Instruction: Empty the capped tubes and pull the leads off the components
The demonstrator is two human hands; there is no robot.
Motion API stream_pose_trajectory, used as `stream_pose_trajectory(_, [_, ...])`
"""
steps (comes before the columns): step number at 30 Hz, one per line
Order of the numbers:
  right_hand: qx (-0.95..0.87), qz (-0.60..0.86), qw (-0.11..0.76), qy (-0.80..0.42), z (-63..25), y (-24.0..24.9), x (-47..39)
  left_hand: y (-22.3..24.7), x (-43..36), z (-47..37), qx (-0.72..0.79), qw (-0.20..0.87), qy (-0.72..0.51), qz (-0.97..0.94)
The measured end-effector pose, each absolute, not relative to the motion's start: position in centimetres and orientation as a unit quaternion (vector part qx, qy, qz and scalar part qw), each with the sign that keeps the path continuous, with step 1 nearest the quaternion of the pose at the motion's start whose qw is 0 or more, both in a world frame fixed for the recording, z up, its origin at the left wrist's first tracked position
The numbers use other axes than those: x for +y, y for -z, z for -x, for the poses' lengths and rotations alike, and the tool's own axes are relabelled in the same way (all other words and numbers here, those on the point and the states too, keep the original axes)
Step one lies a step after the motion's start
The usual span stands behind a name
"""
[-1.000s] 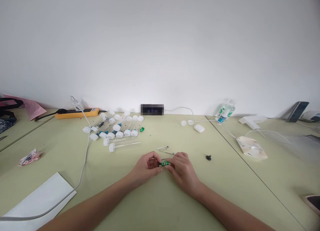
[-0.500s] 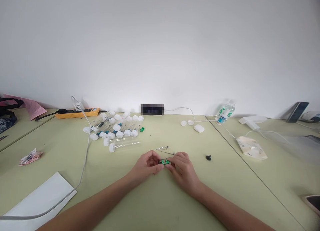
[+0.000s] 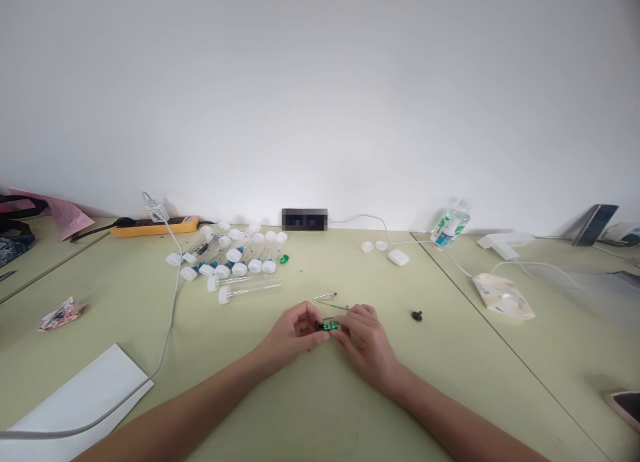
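Observation:
My left hand [image 3: 294, 330] pinches a small black part [image 3: 319, 326] between thumb and fingers. It adjoins a shiny green metallic piece [image 3: 329, 325], which the closed fingers of my right hand [image 3: 367, 342] grip from the right. Fingertips cover the ends of both, so how they join cannot be made out. Just beyond my hands lie a thin metal rod with a small end fitting [image 3: 326, 296] and a second slim rod [image 3: 333, 306], partly behind my right fingers. A black knob-like piece [image 3: 417, 316] rests on the table to the right.
Several clear tubes with white caps [image 3: 239, 269] lie at the back left, near a small green piece [image 3: 284, 259]. A yellow power strip [image 3: 155, 227], a dark display [image 3: 305, 220], a white rounded case [image 3: 399, 257] and a plastic bottle [image 3: 451, 226] stand farther back. A cable crosses the left side.
The green piece has turned slightly between my fingers, and more of the black part shows at its left end. My hands have barely moved.

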State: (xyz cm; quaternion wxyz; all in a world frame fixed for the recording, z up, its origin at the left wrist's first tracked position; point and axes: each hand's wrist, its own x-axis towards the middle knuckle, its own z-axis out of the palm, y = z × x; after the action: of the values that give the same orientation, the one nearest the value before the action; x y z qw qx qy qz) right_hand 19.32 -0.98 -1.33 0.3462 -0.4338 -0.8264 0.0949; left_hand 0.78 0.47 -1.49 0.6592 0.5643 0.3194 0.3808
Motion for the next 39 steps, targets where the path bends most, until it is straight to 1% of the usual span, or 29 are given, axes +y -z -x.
stream_pose_trajectory(8, [-0.829, 0.437, 0.336, -0.092, -19.32, 1.37, -0.93, 1.41, 0.34, -0.75, 0.325, 0.643, -0.391, -0.573])
stream_pose_trajectory(14, [-0.832, 0.428, 0.339, -0.096, -19.34, 1.40, -1.04, 1.79, 0.67, -0.85, 0.345, 0.671, -0.351, -0.555])
stream_pose_trajectory(20, [-0.830, 0.434, 0.338, -0.094, -19.37, 1.49, -0.99, 1.62, 0.59, -0.72, 0.327, 0.651, -0.382, -0.569])
stream_pose_trajectory(26, [-0.830, 0.432, 0.341, -0.093, -19.34, 1.59, -1.08, 1.58, 0.59, -0.76, 0.339, 0.666, -0.354, -0.562])
stream_pose_trajectory(30, [-0.828, 0.437, 0.339, -0.090, -19.33, 1.54, -1.14, 1.67, 0.60, -0.78, 0.321, 0.656, -0.377, -0.570])
stream_pose_trajectory(35, [-0.829, 0.435, 0.337, -0.096, -19.34, 1.56, -1.08, 1.64, 0.63, -0.75, 0.329, 0.666, -0.364, -0.562])
stream_pose_trajectory(39, [-0.828, 0.439, 0.336, -0.093, -19.36, 1.61, -0.95, 1.76, 0.65, -0.73, 0.324, 0.652, -0.378, -0.572])
